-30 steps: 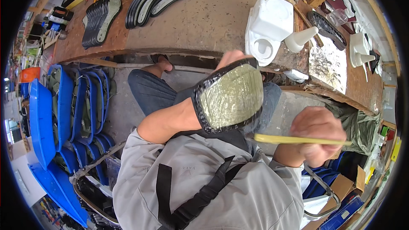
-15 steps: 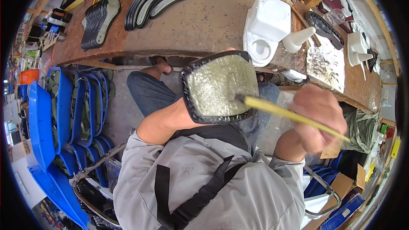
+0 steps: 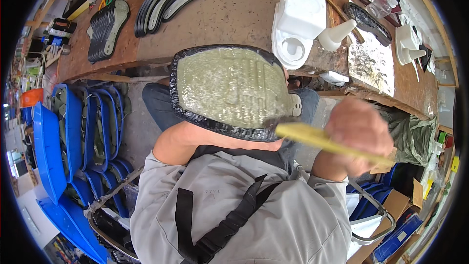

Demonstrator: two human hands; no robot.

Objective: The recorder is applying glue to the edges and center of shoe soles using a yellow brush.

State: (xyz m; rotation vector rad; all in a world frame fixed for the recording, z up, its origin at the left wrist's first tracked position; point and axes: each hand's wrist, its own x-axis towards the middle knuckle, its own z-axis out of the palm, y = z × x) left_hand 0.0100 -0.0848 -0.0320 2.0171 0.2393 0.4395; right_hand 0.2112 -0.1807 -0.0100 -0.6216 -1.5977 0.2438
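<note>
Apparently, this is a brushing step: the right hand point(image 3: 359, 134) grips a yellow brush point(image 3: 312, 138), its tip at the lower edge of the green piece point(image 3: 229, 88), which the left hand point(image 3: 271, 145) clasps from beneath, above the knees point(image 3: 155, 105); the next stroke calls for steady support

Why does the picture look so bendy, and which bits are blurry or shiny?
In the head view, the fisheye lens curves the brown bench and leaves dark corners; in the head view, the right hand and yellow brush look smeared, likely motion blur; also in the head view, bright glints dot the green panel.
</note>
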